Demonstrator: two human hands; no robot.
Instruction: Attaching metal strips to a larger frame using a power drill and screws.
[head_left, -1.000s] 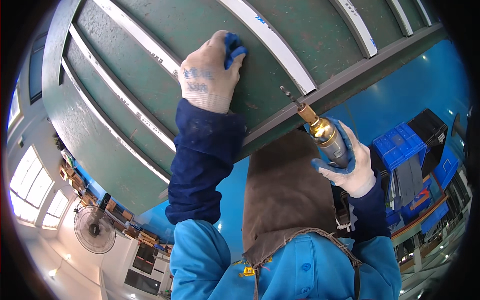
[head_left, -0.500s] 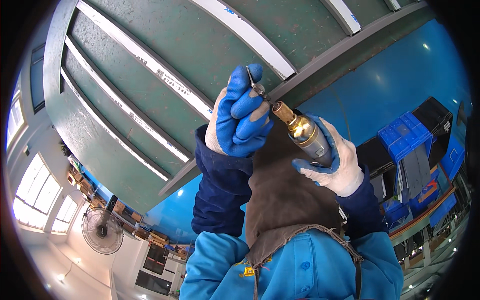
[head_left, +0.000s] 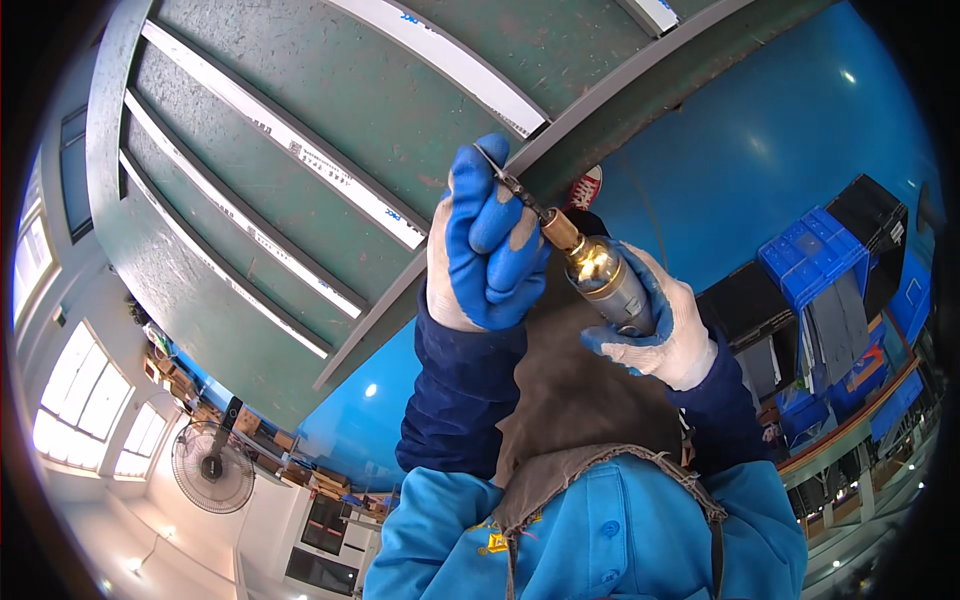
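Just right of the view's centre, toward 3 o'clock, the gloved right hand point(head_left: 672, 330) is wrapped around a silver-and-brass power drill point(head_left: 611, 284), its dark bit point(head_left: 527, 198) pointing between 10 and 11 o'clock. Near 12 o'clock, the gloved left hand point(head_left: 488, 240) has its fingers curled nearly closed at the bit's tip, though whether they grip it or merely touch it I cannot tell. Beyond, toward 11 o'clock, white-faced strips point(head_left: 330, 172) lie across a green bench point(head_left: 395, 118), while a fan point(head_left: 212, 467) stands at 8.
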